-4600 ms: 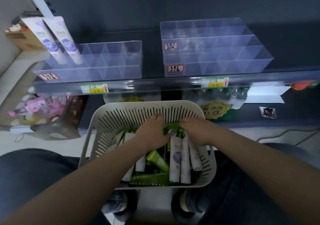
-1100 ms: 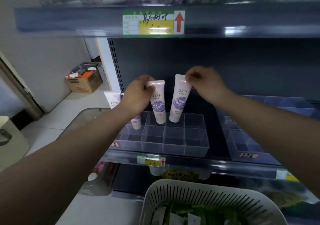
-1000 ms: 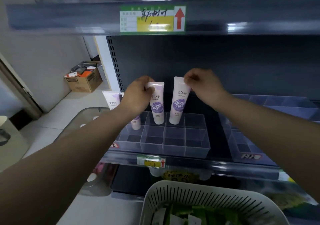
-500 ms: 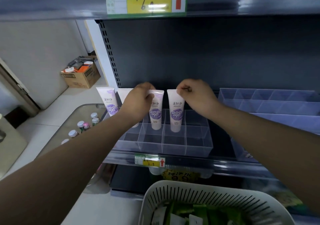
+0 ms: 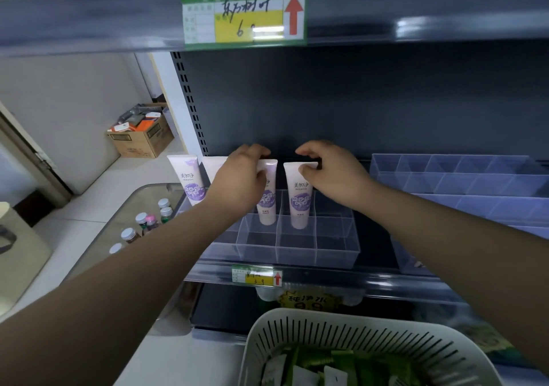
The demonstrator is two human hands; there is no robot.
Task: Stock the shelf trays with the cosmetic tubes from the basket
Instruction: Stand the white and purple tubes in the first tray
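Two tubes upright in clear tray [image 5: 335, 252]. My left hand [image 5: 243, 183] pinches left tube [image 5: 267, 207]; right hand [image 5: 332, 174] pinches right tube [image 5: 300, 204], 3 o'clock.

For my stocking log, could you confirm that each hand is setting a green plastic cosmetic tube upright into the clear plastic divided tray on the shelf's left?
The colour is wrong. The head view shows the left hand and right hand each holding a white, purple-labelled plastic tube upright in the clear plastic divided tray; the green tubes lie in the white slotted basket.
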